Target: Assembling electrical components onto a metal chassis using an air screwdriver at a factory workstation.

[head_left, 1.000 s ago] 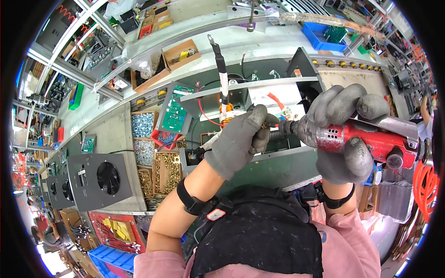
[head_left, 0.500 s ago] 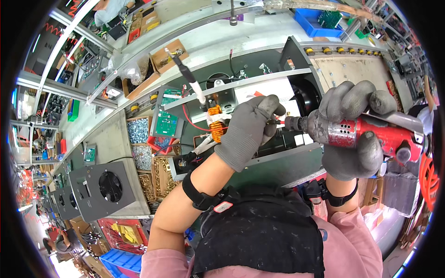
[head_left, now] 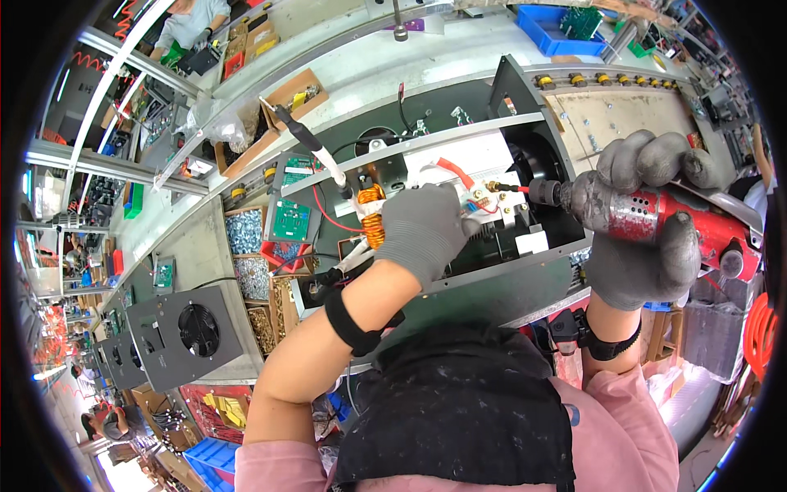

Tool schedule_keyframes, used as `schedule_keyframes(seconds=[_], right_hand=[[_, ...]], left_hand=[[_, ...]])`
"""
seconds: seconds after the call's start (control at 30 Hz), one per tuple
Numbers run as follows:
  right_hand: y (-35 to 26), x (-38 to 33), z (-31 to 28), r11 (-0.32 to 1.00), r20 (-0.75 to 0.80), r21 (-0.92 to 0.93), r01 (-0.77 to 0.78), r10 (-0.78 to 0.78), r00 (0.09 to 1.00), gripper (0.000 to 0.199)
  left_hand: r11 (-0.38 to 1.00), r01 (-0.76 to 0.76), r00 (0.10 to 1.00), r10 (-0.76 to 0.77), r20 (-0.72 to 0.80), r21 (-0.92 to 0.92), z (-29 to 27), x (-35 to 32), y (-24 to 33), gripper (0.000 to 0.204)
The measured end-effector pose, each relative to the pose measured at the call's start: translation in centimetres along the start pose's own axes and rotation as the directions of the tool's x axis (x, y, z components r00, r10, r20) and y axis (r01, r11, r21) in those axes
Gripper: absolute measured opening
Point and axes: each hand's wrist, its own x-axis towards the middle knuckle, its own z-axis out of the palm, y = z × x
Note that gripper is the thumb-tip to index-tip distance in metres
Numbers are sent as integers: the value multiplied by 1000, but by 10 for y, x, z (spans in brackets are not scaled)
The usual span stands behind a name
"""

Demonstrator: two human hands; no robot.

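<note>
My right hand [head_left: 648, 221], in a grey glove, is wrapped round a red power screwdriver [head_left: 668, 220]. Its bit reaches left over an open dark metal housing [head_left: 492, 279], with a brass-coloured screw [head_left: 493, 187] at the tip. In the housing my gloved left hand [head_left: 420, 232] is closed, fingers curled down by thin wires [head_left: 478, 202] and a white block with small terminals. What those fingers grip is hidden. A red-sleeved lead [head_left: 456, 172] rises just above them. Left of this hand stands an orange wound coil [head_left: 371, 217], joined to a thick black-and-white cable [head_left: 316, 148].
Green circuit boards [head_left: 291, 218] lie left of the housing. Bins of small metal fasteners [head_left: 247, 234] and a grey panel with a fan [head_left: 184, 336] are farther left. A blue tray [head_left: 557, 34] sits at the back. An orange coiled hose [head_left: 761, 332] hangs at right.
My left hand has moved down and left, away from the bit tip. The screwdriver has shifted slightly right, still in my right hand. The brass-coloured screw and red-sleeved lead now show.
</note>
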Motion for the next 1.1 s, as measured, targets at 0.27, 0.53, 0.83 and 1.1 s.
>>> schedule_keyframes(seconds=[0.27, 0.53, 0.83, 1.1], right_hand=[[2, -12, -10, 985, -7, 55, 163, -162, 987, 43], [2, -12, -13, 990, -136, 70, 122, -111, 984, 40], [6, -4, -31, 993, 74, 115, 27, -35, 997, 41], [12, -10, -27, 997, -154, 36, 67, -61, 986, 39]], left_hand=[[990, 55, 998, -60, 35, 127, 26, 0, 14, 40], [979, 84, 967, -35, -253, 186, -15, 18, -12, 48], [909, -86, 971, 169, -171, 407, 13, 79, -41, 53], [967, -172, 963, 206, -176, 190, 2, 84, -56, 38]])
